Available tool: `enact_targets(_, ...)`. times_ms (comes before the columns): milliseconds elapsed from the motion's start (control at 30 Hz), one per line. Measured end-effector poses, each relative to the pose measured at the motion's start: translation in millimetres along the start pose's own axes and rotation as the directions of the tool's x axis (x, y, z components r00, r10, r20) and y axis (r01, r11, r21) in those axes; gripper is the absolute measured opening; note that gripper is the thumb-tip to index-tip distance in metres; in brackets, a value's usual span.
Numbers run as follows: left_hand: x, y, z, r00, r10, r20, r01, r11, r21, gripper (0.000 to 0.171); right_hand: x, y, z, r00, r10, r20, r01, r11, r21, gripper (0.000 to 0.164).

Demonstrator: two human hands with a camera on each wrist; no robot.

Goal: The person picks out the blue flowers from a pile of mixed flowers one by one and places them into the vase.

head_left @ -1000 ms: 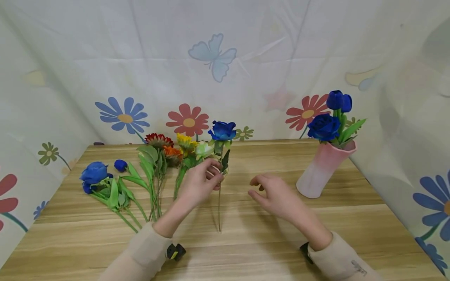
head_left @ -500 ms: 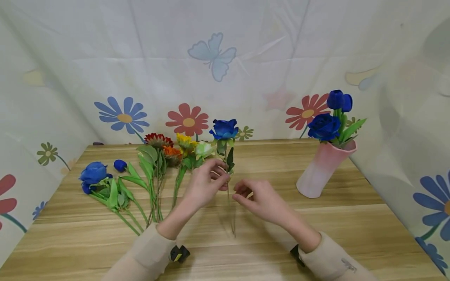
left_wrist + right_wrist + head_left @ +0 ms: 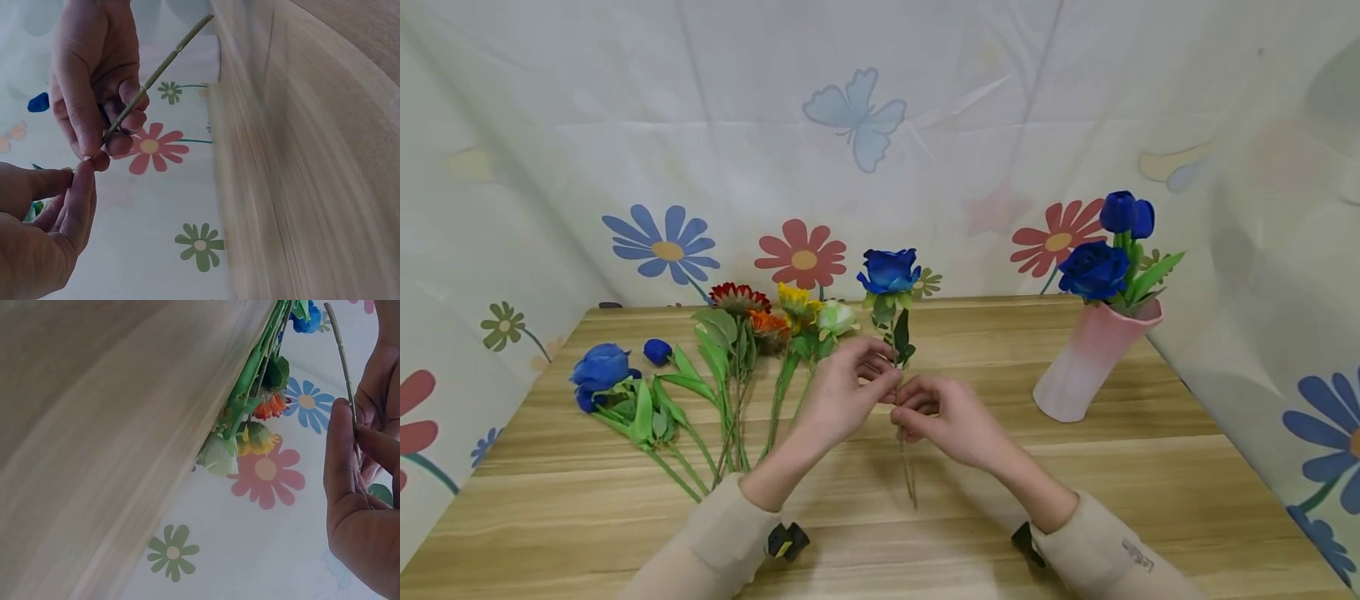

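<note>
In the head view an artificial blue rose [image 3: 889, 271] stands nearly upright over the table's middle. My left hand [image 3: 846, 392] pinches its stem below the dark leaves. Just lower, my right hand [image 3: 951, 417] pinches the same stem between thumb and fingers, the two hands close together. In the left wrist view the bare lower stem [image 3: 159, 69] juts out past the right hand's fingers. The right wrist view also shows this stem [image 3: 342, 353] rising beyond the fingers. The bloom is out of sight there.
A pink-and-white vase [image 3: 1067, 387] stands at the right, holding a blue rose [image 3: 1093, 271] and blue tulips [image 3: 1120, 212]. Left of the hands lie red [image 3: 739, 298], orange and yellow flowers [image 3: 797, 304], a whitish flower [image 3: 837, 318] and blue blooms [image 3: 601, 368]. A patterned cloth [image 3: 760, 150] hangs behind.
My right hand has moved left to the stem and now pinches it. My left hand has shifted slightly right with the rose.
</note>
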State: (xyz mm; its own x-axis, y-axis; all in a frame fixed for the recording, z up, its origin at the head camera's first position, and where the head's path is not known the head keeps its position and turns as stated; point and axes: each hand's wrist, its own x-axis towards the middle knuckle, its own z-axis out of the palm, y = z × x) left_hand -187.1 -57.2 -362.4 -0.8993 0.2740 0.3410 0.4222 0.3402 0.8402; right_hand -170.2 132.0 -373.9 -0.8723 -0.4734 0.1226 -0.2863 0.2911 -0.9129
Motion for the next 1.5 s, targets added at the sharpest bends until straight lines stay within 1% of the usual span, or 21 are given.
enact_targets(100, 1.2, 0.9, 0.9, 1.0, -0.001, -0.005, 0.001, 1.0, 0.007, 0.019, -0.4, -0.6, -0.3, 1.0, 0.019, -0.01, -0.019, 1.0, 0.025, 0.011)
enact_targets(167, 2.0, 1.8, 1.2, 1.0, -0.01, -0.005, 0.01, 1.0, -0.009, 0.018, -0.9, -0.8, -0.4, 1.0, 0.021, -0.017, -0.02, 0.999, 0.028, 0.011)
enact_targets(333, 4.0, 3.8, 1.2, 0.999, -0.044, -0.011, 0.043, 0.996, -0.08, 0.014, -1.9, -1.2, 0.5, 1.0, 0.005, -0.028, -0.005, 1.0, 0.016, 0.011)
enact_targets(500, 5.4, 5.6, -0.3, 0.998, -0.051, -0.048, 0.045, 0.991, -0.129, 0.011, -2.9, -2.0, 2.5, 1.0, -0.012, -0.029, 0.011, 1.0, -0.01, 0.009)
enact_targets(600, 6.1, 5.9, -1.0, 0.997, -0.05, -0.059, 0.043, 0.991, -0.128, 0.011, -3.7, -2.6, 3.0, 0.999, -0.024, -0.035, 0.023, 0.999, -0.032, 0.009)
enact_targets(733, 6.0, 5.7, -1.0, 0.997, -0.042, -0.066, 0.034, 0.991, -0.127, 0.012, -4.3, -3.1, 1.7, 0.998, -0.018, -0.059, 0.017, 1.0, -0.025, 0.013)
enact_targets(800, 5.7, 6.2, -1.0, 0.997, -0.037, -0.069, 0.028, 0.991, -0.13, 0.012, -4.1, -3.3, 0.2, 0.997, -0.009, -0.079, 0.009, 1.0, 0.0, 0.016)
enact_targets(967, 5.0, 7.0, -0.4, 0.997, -0.04, -0.06, 0.032, 0.99, -0.139, 0.012, -2.0, -4.6, -3.1, 0.995, 0.0, -0.103, 0.005, 0.999, 0.053, 0.02)
enact_targets(1133, 4.4, 7.9, 0.4, 0.998, -0.046, -0.044, 0.039, 0.987, -0.156, 0.014, -2.0, -6.3, -4.8, 0.995, 0.006, -0.104, 0.002, 0.997, 0.073, 0.018)
enact_targets(1300, 4.1, 8.4, 0.7, 0.999, -0.045, -0.029, 0.041, 0.988, -0.147, 0.012, -3.6, -7.0, -6.9, 0.995, 0.001, -0.1, 0.005, 0.999, 0.053, 0.014)
enact_targets(1500, 5.0, 9.2, 0.8, 0.999, -0.039, -0.007, 0.038, 0.989, -0.144, 0.012, -5.3, -8.5, -8.9, 0.993, -0.005, -0.117, 0.007, 1.0, 0.016, 0.01)
